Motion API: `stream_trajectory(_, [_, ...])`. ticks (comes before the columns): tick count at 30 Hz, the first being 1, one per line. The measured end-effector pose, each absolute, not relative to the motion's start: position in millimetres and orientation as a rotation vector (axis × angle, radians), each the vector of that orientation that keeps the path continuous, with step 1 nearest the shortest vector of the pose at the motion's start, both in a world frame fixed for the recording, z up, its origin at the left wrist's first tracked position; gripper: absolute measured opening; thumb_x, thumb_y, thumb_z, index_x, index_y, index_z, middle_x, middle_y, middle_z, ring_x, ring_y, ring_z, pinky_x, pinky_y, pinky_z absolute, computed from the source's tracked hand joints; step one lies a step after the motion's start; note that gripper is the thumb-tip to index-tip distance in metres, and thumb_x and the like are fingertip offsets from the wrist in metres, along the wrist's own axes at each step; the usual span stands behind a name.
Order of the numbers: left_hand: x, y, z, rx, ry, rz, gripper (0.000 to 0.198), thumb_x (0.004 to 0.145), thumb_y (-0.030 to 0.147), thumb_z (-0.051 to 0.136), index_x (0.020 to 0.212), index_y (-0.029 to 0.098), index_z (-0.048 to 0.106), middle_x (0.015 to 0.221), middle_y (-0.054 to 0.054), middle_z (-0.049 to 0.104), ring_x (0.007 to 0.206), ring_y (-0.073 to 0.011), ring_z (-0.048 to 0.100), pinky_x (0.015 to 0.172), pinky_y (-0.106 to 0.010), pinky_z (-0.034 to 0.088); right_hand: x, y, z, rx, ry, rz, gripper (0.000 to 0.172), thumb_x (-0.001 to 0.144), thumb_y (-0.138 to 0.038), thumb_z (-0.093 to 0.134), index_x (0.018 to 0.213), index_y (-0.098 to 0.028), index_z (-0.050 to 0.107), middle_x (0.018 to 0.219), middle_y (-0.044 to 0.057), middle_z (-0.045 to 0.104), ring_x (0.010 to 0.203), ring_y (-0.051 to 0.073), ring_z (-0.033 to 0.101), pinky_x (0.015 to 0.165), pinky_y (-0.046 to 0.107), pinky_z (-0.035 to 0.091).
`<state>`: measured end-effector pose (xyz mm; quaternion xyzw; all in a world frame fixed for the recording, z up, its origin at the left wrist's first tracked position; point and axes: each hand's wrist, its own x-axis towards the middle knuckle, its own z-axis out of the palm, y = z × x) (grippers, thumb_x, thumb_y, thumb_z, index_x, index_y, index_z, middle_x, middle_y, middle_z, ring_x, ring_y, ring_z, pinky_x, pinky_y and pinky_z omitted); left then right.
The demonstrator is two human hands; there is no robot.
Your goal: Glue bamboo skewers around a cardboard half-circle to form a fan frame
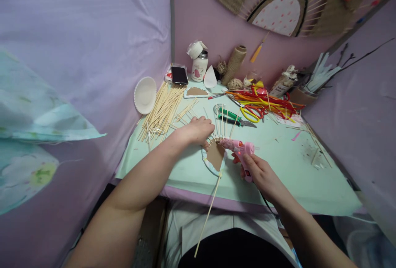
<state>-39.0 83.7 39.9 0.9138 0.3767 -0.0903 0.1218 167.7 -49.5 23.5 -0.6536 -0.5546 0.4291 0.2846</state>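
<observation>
My right hand [255, 169] is wrapped around the handle of a pink hot glue gun [238, 146]. Its nozzle points left and meets the edge of a brown cardboard half-round piece [214, 156], which has a pale fabric-covered rim. Thin wooden sticks [223, 123] fan out from that edge, and one long stick [208, 216] sticks out toward my lap. Over the left end of the fan, my left hand [201, 131] is closed with bent fingers touching the sticks and cardboard edge; what lies between its fingers is hidden.
Green-handled pruning shears [232, 117] and yellow-handled scissors [249, 113] lie beyond the fan. A pile of wooden sticks [162, 109] is at left, near a white bowl [145, 95]. Colourful pipe cleaners [269, 103], twine [235, 63] and a jar [199, 67] line the back.
</observation>
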Motion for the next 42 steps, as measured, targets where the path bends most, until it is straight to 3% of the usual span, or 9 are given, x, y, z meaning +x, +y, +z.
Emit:
stream_trajectory(18, [-39.4, 84.7, 37.1, 2.682, 1.093, -0.251, 0.043, 0.075, 0.038, 0.076, 0.11, 0.02, 0.061, 0.124, -0.011, 0.059, 0.118, -0.0301, 0.046, 0.095, -0.043, 0.037, 165.1, -54.6, 19.9, -1.74, -1.481, 1.08, 0.056, 0.087, -0.07, 0.043, 0.085, -0.018, 0.062, 0.059, 0.001, 0.055, 0.055, 0.018, 0.053, 0.057, 0.031, 0.043])
stream_trajectory(42, [-39.8, 84.2, 38.1, 2.668, 1.105, -0.255, 0.041, 0.076, 0.036, 0.075, 0.112, 0.022, 0.061, 0.126, -0.01, 0.058, 0.119, -0.03, 0.045, 0.096, -0.043, 0.037, 164.8, -51.7, 15.7, -1.744, -1.502, 1.105, 0.056, 0.085, -0.074, 0.043, 0.079, -0.02, 0.059, 0.056, 0.0, 0.055, 0.053, 0.017, 0.053, 0.055, 0.032, 0.043])
